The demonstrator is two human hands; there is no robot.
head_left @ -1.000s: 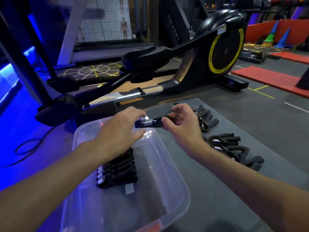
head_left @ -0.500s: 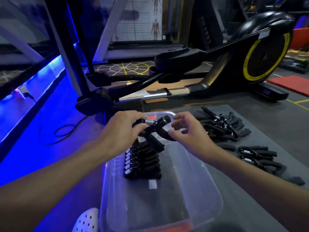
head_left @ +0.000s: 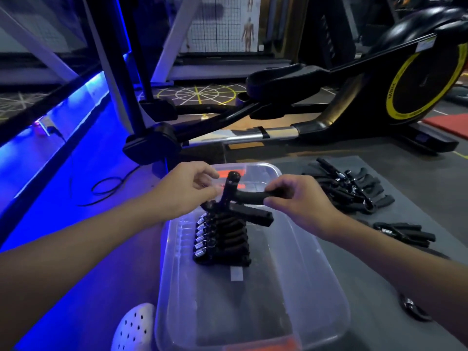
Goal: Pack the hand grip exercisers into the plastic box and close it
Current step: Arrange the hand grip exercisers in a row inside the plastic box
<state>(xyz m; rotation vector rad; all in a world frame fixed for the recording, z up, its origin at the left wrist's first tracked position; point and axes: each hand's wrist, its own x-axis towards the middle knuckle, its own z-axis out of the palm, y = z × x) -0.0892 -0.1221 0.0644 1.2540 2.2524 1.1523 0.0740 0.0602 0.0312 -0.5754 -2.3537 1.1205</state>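
A clear plastic box (head_left: 326, 282) lies on the grey mat in front of me. Inside it, a row of several black hand grip exercisers (head_left: 222, 239) stands packed side by side, springs to the left. Above that row I hold one more black exerciser (head_left: 243, 198). My right hand (head_left: 296, 198) pinches the end of its upper handle. My left hand (head_left: 187, 191) pinches its spring end with fingertips. Two loose heaps of exercisers lie on the mat to the right, a large one (head_left: 354, 188) and a small one (head_left: 402, 234).
A black and yellow elliptical trainer (head_left: 379, 92) stands just behind the mat. A black cable (head_left: 106, 186) loops on the blue-lit floor at left. A white perforated shoe (head_left: 134, 328) shows at the bottom edge. One black item (head_left: 412, 309) lies by my right forearm.
The view swung left. The held exerciser came from above the mat to over the packed row and turned, its handles now pointing right; both hands kept hold of it.
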